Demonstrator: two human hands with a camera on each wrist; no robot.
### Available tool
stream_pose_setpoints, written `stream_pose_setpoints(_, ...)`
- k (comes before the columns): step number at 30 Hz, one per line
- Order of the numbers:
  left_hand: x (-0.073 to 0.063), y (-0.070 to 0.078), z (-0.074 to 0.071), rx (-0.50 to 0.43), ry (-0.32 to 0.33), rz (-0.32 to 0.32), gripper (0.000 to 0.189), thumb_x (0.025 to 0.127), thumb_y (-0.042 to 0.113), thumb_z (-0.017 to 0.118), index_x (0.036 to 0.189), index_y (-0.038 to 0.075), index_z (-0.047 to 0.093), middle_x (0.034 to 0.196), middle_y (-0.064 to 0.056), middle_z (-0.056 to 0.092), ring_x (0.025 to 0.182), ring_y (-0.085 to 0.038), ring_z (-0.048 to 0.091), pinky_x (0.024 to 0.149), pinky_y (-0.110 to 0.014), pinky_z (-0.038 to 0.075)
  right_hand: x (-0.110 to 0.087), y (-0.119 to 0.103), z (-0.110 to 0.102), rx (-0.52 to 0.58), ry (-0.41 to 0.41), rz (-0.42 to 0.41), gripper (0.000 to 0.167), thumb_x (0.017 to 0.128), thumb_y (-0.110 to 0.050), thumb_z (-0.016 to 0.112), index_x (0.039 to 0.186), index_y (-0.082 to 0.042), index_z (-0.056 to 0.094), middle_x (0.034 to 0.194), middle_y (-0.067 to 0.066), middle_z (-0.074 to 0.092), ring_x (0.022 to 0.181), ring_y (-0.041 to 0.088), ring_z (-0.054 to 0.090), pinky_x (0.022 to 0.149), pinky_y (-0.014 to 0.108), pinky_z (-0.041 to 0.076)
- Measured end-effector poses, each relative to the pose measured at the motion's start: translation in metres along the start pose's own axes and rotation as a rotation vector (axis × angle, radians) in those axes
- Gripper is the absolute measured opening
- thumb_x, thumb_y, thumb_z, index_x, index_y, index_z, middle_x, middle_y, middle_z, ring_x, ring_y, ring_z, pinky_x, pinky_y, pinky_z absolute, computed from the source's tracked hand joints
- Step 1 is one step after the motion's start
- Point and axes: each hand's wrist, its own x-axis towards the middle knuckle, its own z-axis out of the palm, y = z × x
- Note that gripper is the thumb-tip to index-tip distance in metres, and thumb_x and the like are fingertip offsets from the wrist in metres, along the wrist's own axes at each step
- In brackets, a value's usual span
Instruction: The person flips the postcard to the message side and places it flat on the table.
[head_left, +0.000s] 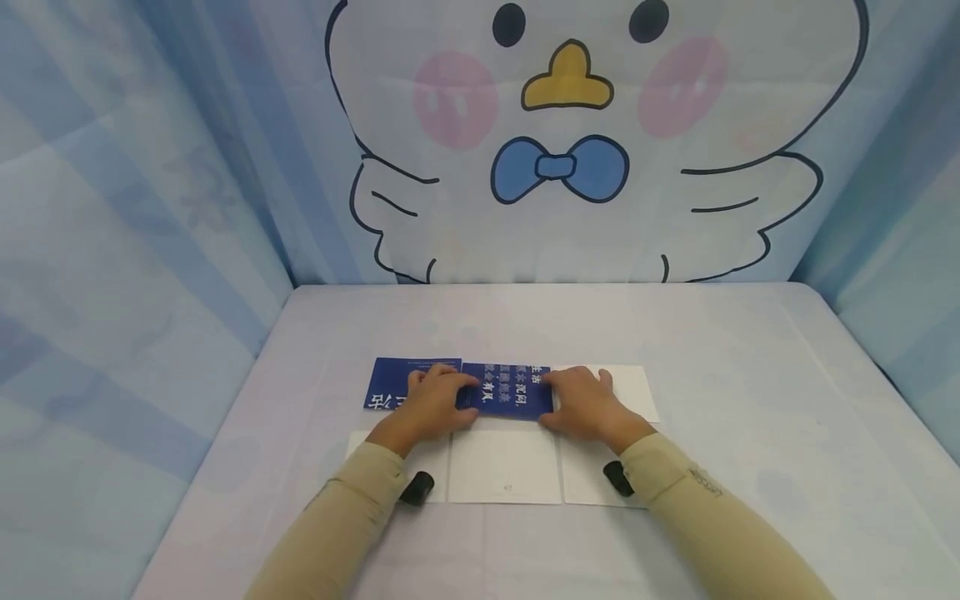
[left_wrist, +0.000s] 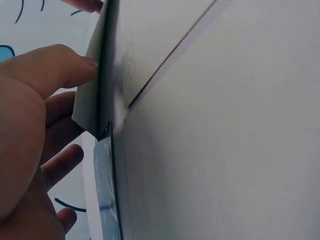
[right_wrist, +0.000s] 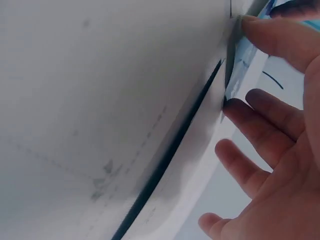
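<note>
A blue card point(head_left: 513, 393) printed with white characters is in the middle of the back row, between both hands. My left hand point(head_left: 437, 402) pinches its left end, and in the left wrist view the thumb point(left_wrist: 75, 70) lies against the card's near side with fingers behind. At the opposite end my right hand point(head_left: 585, 403) grips with thumb and index finger; its other fingers spread loosely in the right wrist view. The card looks tilted up off the surface in the left wrist view. Another blue card point(head_left: 384, 385) lies to the left, partly covered by the left hand.
To the right in the back row is a white card point(head_left: 632, 393). Three more white cards, among them the middle one point(head_left: 505, 471), form a front row beneath the forearms. Black wrist devices point(head_left: 417, 488) sit under both sleeves. A patterned curtain point(head_left: 555, 233) stands behind the table.
</note>
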Motion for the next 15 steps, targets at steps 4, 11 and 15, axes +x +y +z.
stream_pose_setpoints(4, -0.0017, 0.0013, -0.0008, -0.035, 0.021, 0.012, 0.047, 0.092, 0.033, 0.069, 0.136, 0.016, 0.063, 0.134, -0.004, 0.062, 0.136, -0.026, 0.04, 0.108, -0.054, 0.02, -0.002, 0.0002, -0.0001, -0.02, 0.022, -0.049, 0.051, 0.087, -0.031, 0.07, 0.129, -0.003, 0.063, 0.12, 0.016, 0.068, 0.118, 0.036, 0.058, 0.106, 0.069, 0.023)
stream_pose_setpoints(11, -0.0031, 0.0063, 0.0003, -0.075, 0.16, 0.03, 0.051, 0.097, 0.023, 0.064, 0.145, 0.014, 0.051, 0.122, -0.001, 0.07, 0.124, -0.03, 0.054, 0.108, -0.057, 0.022, -0.0049, 0.001, 0.0004, -0.07, 0.087, -0.147, 0.043, 0.092, -0.017, 0.056, 0.13, 0.002, 0.059, 0.11, 0.02, 0.07, 0.108, 0.038, 0.064, 0.107, 0.067, 0.027)
stream_pose_setpoints(15, -0.0019, 0.0069, 0.0006, -0.131, 0.231, 0.006, 0.062, 0.094, 0.015, 0.066, 0.151, 0.01, 0.041, 0.112, 0.0, 0.073, 0.12, -0.029, 0.059, 0.107, -0.057, 0.023, -0.005, 0.0018, 0.0, -0.079, 0.155, -0.144, 0.039, 0.092, -0.012, 0.056, 0.128, 0.003, 0.06, 0.105, 0.019, 0.071, 0.096, 0.035, 0.067, 0.098, 0.057, 0.042)
